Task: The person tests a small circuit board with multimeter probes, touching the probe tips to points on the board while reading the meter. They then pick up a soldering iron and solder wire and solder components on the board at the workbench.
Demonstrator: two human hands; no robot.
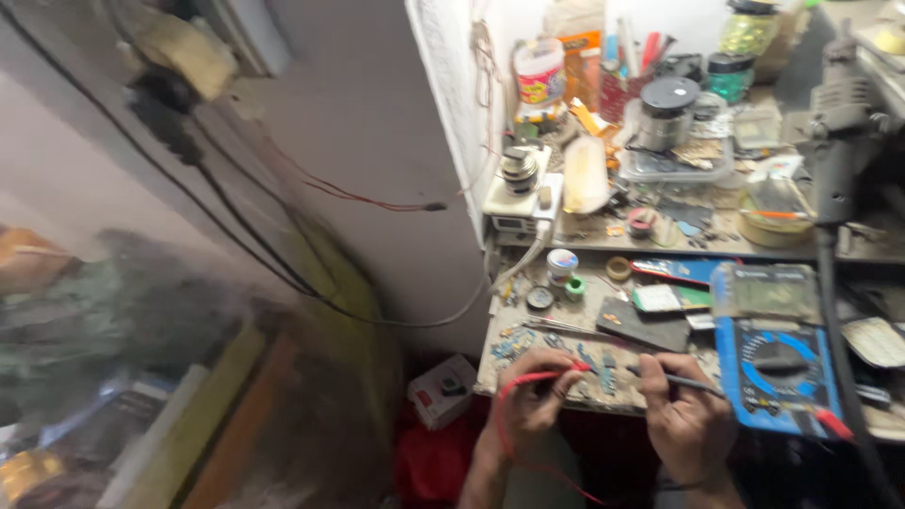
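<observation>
While our left hand (530, 396) pinches the red probe (566, 372) and our right hand (688, 415) the dark probe (681, 381), both tips converge on the small circuit board (604, 369) lying between them on the counter (528, 325).

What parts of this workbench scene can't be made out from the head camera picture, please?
- Probe tips: left hand holds the red probe and right hand the black probe, but the point they touch is too small and cluttered to tell.
- Multimeter dial setting: too small.
- Whole left half: motion blur.
- Forearms: cut off by the bottom edge.
</observation>
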